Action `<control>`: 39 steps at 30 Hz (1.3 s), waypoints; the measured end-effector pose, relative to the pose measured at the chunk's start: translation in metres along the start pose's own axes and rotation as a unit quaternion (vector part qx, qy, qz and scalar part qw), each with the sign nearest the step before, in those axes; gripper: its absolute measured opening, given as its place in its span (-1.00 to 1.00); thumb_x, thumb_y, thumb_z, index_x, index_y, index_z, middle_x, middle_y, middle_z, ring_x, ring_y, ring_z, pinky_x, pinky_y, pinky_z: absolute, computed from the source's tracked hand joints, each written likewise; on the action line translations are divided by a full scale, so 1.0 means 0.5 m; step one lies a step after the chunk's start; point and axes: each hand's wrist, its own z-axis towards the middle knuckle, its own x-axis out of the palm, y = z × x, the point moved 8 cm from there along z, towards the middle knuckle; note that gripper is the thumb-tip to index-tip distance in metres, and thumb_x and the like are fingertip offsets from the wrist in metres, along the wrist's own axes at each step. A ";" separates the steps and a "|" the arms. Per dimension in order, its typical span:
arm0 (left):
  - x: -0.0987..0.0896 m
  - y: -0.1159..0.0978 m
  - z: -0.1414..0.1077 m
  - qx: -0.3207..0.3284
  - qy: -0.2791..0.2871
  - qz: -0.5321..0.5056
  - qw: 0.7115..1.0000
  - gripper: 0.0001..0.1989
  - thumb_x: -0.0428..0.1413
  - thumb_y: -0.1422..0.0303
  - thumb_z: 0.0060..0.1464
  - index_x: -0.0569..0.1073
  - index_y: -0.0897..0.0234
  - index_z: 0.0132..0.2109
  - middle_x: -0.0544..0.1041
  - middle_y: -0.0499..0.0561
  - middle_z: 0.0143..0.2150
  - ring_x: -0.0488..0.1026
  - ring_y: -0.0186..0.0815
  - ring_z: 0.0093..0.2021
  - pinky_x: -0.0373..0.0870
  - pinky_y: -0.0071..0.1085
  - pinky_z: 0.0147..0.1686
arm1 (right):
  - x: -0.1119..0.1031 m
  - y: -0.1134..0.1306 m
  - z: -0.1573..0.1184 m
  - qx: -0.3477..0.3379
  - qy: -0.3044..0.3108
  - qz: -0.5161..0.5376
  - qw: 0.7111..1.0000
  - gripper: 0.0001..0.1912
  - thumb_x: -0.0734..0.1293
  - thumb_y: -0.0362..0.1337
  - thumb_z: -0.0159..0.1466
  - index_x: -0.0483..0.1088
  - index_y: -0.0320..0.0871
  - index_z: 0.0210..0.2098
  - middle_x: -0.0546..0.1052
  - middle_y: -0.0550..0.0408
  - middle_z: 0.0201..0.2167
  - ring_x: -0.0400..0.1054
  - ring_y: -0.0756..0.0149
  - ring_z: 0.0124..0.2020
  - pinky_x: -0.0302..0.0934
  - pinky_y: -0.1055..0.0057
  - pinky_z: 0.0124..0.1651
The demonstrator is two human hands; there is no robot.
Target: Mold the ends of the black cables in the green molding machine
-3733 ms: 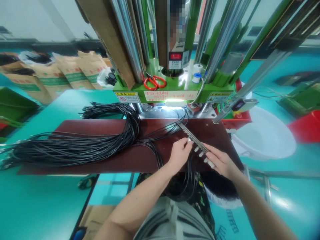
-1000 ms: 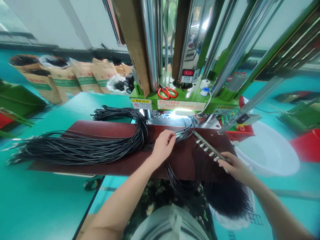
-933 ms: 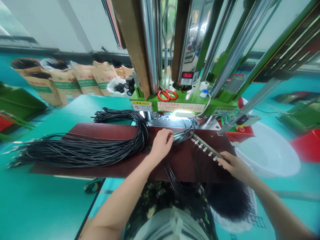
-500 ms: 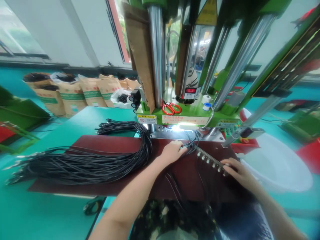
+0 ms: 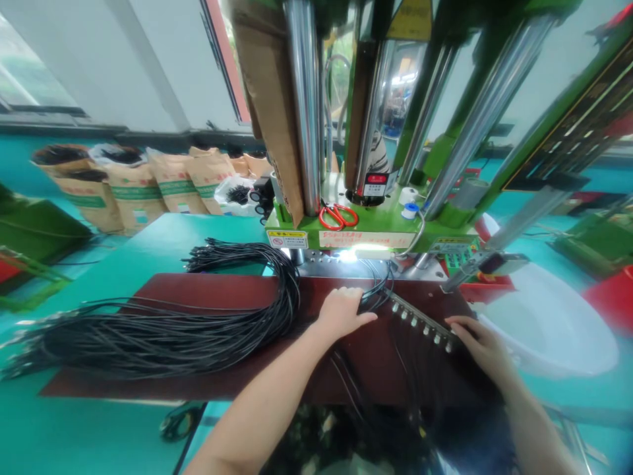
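Observation:
My left hand [image 5: 342, 315] is over the brown board, beside a loop of thin black cables [image 5: 378, 290] under the press. Its thumb sticks out to the right, apart from the curled fingers, whose tips are hidden. A narrow metal bar [image 5: 420, 315] with several small white connectors along its edge slants from the cables toward my right hand [image 5: 475, 338]. My right fingers are closed on the near right end of the bar. More dark cables [image 5: 351, 382] trail down off the board's front edge.
A big bundle of black cables [image 5: 163, 340] lies curved across the brown board [image 5: 198, 287] at left. The green press [image 5: 425, 241] stands ahead, with red-handled scissors [image 5: 337, 216] on it. A white round tub [image 5: 554, 323] is at right; paper sacks [image 5: 133, 191] stand behind.
My left thumb has spread away from the cables. The bar and my right hand have shifted slightly right and down in view, and the whole view has moved a little.

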 end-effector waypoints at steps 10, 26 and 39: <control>0.007 0.001 -0.005 -0.015 0.005 0.008 1.000 -0.56 -0.01 0.01 0.00 0.32 0.26 -0.12 0.46 0.12 -0.22 0.39 -0.12 -0.18 0.26 -0.28 -0.21 | 0.005 -0.001 -0.001 0.000 0.001 -0.008 1.000 -0.72 0.20 -0.09 0.12 0.42 -0.12 -0.32 0.53 0.02 -0.28 0.38 0.11 -0.20 0.21 0.21 -0.09; 0.005 0.000 -0.005 -0.018 0.003 0.038 0.999 -0.56 -0.03 -0.01 0.01 0.31 0.24 -0.11 0.46 0.07 -0.23 0.40 -0.16 -0.17 0.29 -0.30 -0.21 | 0.008 0.003 -0.002 -0.043 -0.020 -0.034 0.998 -0.73 0.19 -0.12 0.13 0.43 -0.12 -0.34 0.54 0.04 -0.31 0.40 0.14 -0.24 0.24 0.24 -0.12; 0.003 -0.002 -0.006 -0.003 -0.012 0.045 0.999 -0.58 -0.02 0.01 0.01 0.31 0.24 -0.14 0.47 0.03 -0.24 0.41 -0.19 -0.19 0.30 -0.32 -0.25 | 0.006 0.012 -0.001 -0.053 -0.025 -0.041 0.997 -0.74 0.19 -0.12 0.13 0.43 -0.11 -0.35 0.54 0.04 -0.32 0.41 0.15 -0.26 0.25 0.25 -0.14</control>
